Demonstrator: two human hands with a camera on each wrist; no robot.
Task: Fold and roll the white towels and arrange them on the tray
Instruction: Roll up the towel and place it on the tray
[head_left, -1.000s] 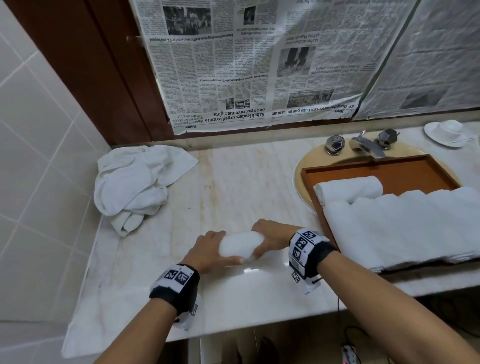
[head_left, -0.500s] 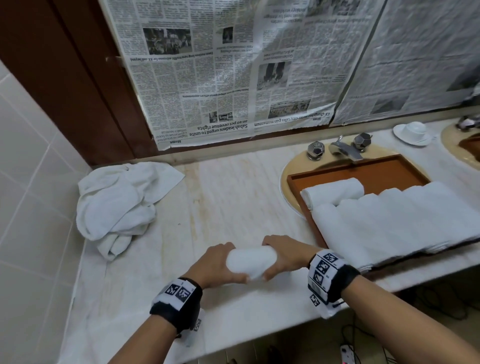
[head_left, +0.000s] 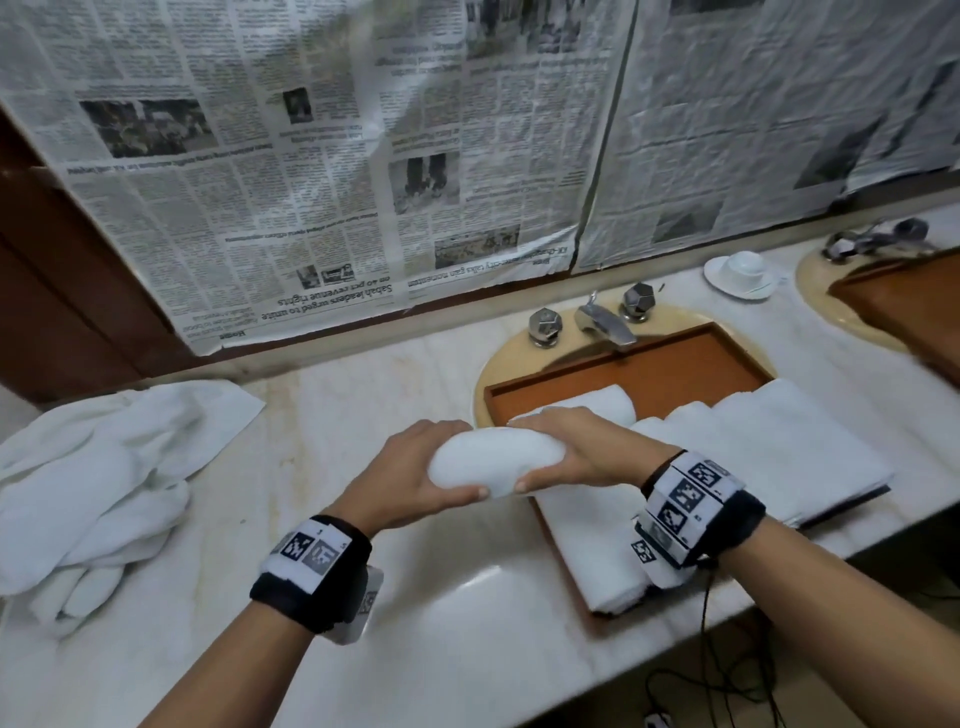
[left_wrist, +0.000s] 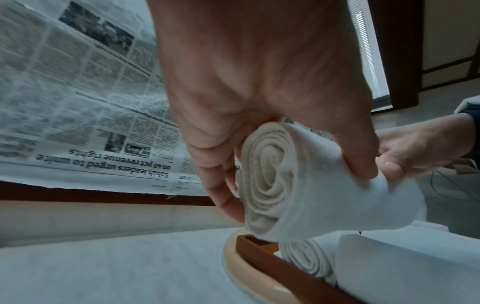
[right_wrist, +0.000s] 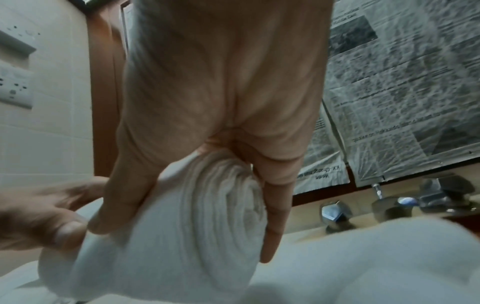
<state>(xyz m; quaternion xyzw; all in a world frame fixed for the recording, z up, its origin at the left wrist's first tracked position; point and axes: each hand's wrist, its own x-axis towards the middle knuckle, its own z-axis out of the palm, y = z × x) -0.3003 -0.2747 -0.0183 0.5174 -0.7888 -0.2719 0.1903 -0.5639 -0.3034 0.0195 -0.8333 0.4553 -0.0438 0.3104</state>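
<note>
Rolled towel gripped, both hands hiding ends; tray mostly covered.

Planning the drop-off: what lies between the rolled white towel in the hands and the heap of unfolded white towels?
Only bare marble counter, besides the left hand gripping the rolled white towel; head view.

A bathroom, likely a hotel's. Beyond the fingers, a marble counter holds two basins with chrome taps. Tiled wall left.
</note>
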